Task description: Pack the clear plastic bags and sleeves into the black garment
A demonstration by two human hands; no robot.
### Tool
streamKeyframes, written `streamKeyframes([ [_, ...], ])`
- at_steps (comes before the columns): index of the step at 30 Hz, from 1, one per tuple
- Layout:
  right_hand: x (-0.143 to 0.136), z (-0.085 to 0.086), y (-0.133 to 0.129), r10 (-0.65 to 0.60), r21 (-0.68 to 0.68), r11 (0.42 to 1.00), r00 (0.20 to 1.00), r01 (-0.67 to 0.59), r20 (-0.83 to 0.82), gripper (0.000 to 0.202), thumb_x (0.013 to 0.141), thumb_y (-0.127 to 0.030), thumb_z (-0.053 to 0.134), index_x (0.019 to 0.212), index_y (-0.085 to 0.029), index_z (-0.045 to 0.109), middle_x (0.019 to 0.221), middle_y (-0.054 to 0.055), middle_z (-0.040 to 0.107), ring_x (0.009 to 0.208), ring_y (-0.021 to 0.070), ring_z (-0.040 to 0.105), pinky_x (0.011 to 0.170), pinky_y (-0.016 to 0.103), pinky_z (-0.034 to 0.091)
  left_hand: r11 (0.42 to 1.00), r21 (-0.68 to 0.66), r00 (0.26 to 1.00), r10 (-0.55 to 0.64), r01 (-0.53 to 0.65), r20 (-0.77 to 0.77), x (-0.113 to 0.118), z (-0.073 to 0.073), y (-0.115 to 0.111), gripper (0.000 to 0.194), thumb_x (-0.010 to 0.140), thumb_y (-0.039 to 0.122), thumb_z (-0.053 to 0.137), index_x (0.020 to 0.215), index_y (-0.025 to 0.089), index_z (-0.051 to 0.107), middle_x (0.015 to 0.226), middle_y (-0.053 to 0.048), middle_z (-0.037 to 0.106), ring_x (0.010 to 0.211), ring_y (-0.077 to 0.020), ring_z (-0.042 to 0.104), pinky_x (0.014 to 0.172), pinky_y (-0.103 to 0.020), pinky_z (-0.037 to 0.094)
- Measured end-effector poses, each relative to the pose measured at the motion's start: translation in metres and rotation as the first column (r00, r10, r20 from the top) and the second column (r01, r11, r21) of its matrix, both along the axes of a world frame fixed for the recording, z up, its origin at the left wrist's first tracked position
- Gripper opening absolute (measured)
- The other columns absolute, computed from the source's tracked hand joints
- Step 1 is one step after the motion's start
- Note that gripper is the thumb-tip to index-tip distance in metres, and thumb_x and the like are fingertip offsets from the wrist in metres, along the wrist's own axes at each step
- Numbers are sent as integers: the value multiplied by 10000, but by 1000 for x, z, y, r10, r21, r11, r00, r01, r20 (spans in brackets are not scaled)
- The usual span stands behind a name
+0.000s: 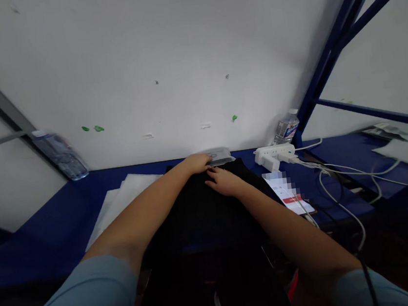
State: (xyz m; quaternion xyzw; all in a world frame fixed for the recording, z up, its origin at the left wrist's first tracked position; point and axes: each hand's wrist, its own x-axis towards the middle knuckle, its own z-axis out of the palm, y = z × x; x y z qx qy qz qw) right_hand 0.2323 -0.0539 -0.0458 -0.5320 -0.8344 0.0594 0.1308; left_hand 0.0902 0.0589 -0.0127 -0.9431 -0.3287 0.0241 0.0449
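A piece of black fabric (207, 216) covers the middle of the blue desk and hangs over its front edge. My left hand (197, 163) lies on the fabric's far part with its fingers stretched to the right. Close beside it, my right hand (225, 181) rests on the same fabric, its thumb apart from the fingers. The fingertips of the two hands nearly meet. Just behind them, near the wall, is a pale flat item in clear plastic (221, 156); I cannot make out what it is. The fabric's folds are too dark to read.
White sheets (120, 197) lie left of the fabric. A clear bottle (60, 154) stands at the left, another bottle (287, 126) at the back right. Right of the fabric are a power strip (275, 153), a lit phone (289, 195) and loose white cables (337, 201). Blue metal posts (329, 60) rise at the right.
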Motion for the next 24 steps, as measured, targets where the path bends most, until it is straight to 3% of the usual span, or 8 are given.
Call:
streamKeyframes([
  [7, 0, 6, 1, -96, -24, 995, 994, 95, -44, 408, 989, -358, 510, 1238, -92, 693, 1286, 209, 609, 1173, 282, 606, 1052, 369, 438, 998, 22, 997, 67, -66, -45, 16, 1, 3, 310, 887, 303, 613, 1157, 173, 692, 1116, -105, 746, 970, -249, 706, 821, -307, 529],
  [12, 1, 6, 1, -86, -30, 996, 996, 86, -8, 395, 986, -357, 521, 1223, -89, 689, 1234, 199, 612, 1155, 272, 601, 1050, 352, 424, 985, 115, 991, 130, -131, 19, 27, -2, -3, 344, 971, 249, 503, 1273, 128, 616, 1218, -167, 702, 1091, -284, 680, 890, -357, 513],
  [15, 2, 7, 0, -86, -44, 995, 996, 86, -4, 407, 991, -359, 517, 1246, -84, 674, 1228, 198, 606, 1157, 272, 596, 1050, 354, 418, 972, 147, 982, 180, -185, 51, 27, 0, -6, 349, 1011, 251, 461, 1310, 123, 588, 1180, -171, 715, 1061, -277, 695, 885, -362, 514],
  [20, 4, 7, -1, -69, -60, 996, 998, 68, -14, 427, 1003, -362, 490, 1276, -79, 656, 1265, 196, 592, 1177, 257, 592, 1065, 352, 406, 945, 209, 965, 232, -253, 121, 5, 20, -17, 315, 1041, 250, 399, 1203, 142, 648, 1210, -150, 709, 1054, -275, 700, 875, -372, 525],
  [24, 2, 6, -1, -87, -48, 995, 996, 85, -34, 406, 981, -363, 526, 1235, -89, 683, 1279, 203, 600, 1194, 275, 596, 1049, 358, 430, 937, 253, 965, 205, -241, 161, -26, 29, -40, 366, 1049, 253, 388, 1344, 182, 594, 1387, -131, 633, 1194, -288, 650, 932, -402, 534],
])
